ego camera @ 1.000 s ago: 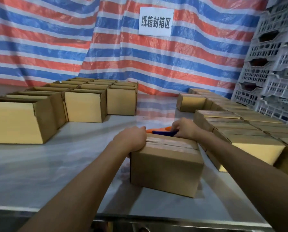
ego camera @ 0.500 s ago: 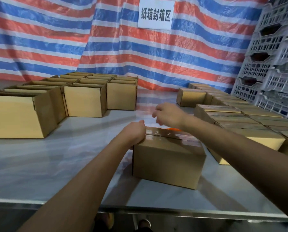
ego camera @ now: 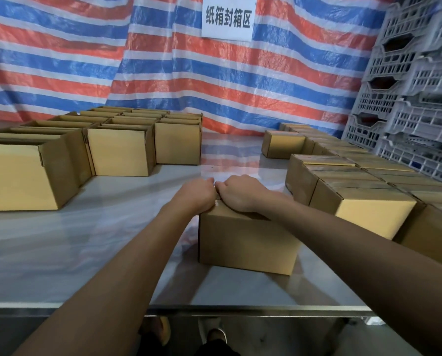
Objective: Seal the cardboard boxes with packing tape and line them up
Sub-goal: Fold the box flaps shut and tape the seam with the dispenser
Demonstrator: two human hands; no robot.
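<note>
A closed cardboard box (ego camera: 245, 242) stands on the steel table (ego camera: 86, 240) near its front edge, right of centre. My left hand (ego camera: 196, 195) grips the box's top left edge with curled fingers. Beside it and touching it, my right hand (ego camera: 236, 192) lies on the lid with its fingers bent over the far left corner. A short strip of clear tape shows between the two hands. Both hands and the right forearm hide most of the lid. No tape dispenser is in view.
Open-topped boxes (ego camera: 119, 150) stand in rows at the left and back. Closed boxes (ego camera: 369, 199) sit lined up along the right side, close to the held box. Grey plastic crates (ego camera: 415, 98) are stacked at the far right. A striped tarp hangs behind.
My right hand left the orange and blue tape dispenser behind the box, crossed to the left and came down on the lid beside my left hand. The dispenser is out of sight now.
</note>
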